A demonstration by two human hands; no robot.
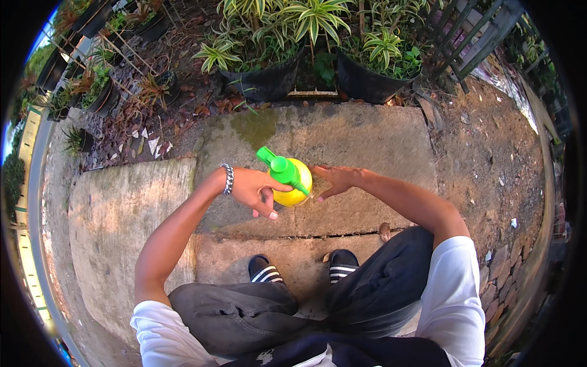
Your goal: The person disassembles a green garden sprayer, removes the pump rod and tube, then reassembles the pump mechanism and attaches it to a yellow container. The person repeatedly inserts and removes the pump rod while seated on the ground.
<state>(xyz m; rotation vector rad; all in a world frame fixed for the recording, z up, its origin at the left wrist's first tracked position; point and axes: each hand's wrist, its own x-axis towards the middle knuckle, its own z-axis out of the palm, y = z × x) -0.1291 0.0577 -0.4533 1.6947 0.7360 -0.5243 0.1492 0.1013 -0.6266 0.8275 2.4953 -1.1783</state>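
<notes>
A yellow pump sprayer [304, 174] with a green top stands on the concrete between my hands, seen from above. Its green nozzle points up and to the left. My left hand [252, 188], with a chain bracelet at the wrist, is at the sprayer's left side. Its fingers are bent, and one lies over the yellow body against the green handle. On the other side, my right hand [336, 180] has its fingers spread, the tips close to the yellow wall. Whether they touch it is hard to see.
Large black planters [264, 82] with striped leafy plants line the far edge of the concrete slab [379, 153]. More potted plants [92, 92] stand at the far left. A wooden fence [474, 37] rises at the far right. My sandalled feet [266, 269] are close by.
</notes>
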